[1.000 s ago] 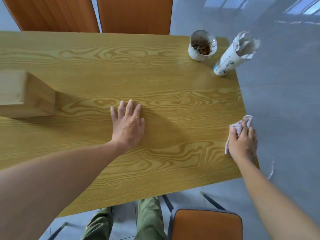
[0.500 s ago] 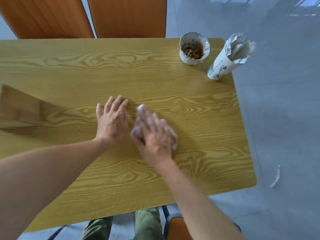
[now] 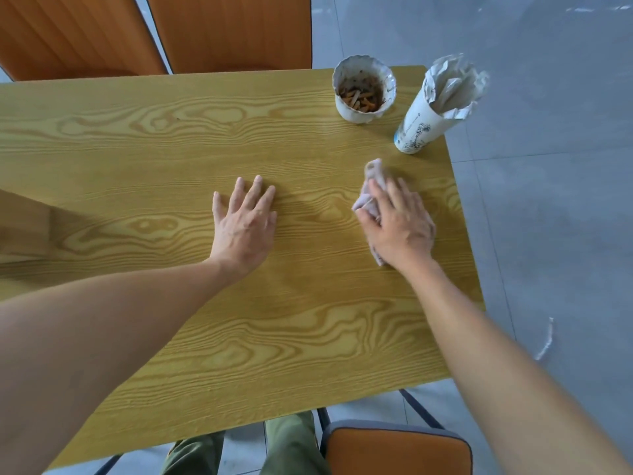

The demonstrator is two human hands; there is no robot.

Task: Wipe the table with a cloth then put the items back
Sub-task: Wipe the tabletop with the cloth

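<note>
My right hand (image 3: 399, 222) presses flat, fingers straight, on a pale pink cloth (image 3: 369, 193) on the right part of the yellow wood-grain table (image 3: 178, 138). The cloth pokes out ahead of and under the palm. My left hand (image 3: 245, 224) rests flat on the table's middle, fingers spread, holding nothing. At the far right corner stand a white cup (image 3: 363, 90) holding brown bits and a tall paper cup (image 3: 435, 108) stuffed with crumpled paper.
A wooden box (image 3: 17, 231) sits at the left edge, partly out of view. Orange chairs (image 3: 229, 32) stand behind the table, and another orange chair (image 3: 394, 450) is near my legs. Grey tiled floor (image 3: 548, 200) lies to the right.
My right hand slid the cloth from the right edge to the table's middle beside my left hand, then back toward the right. The left hand stayed planted.
</note>
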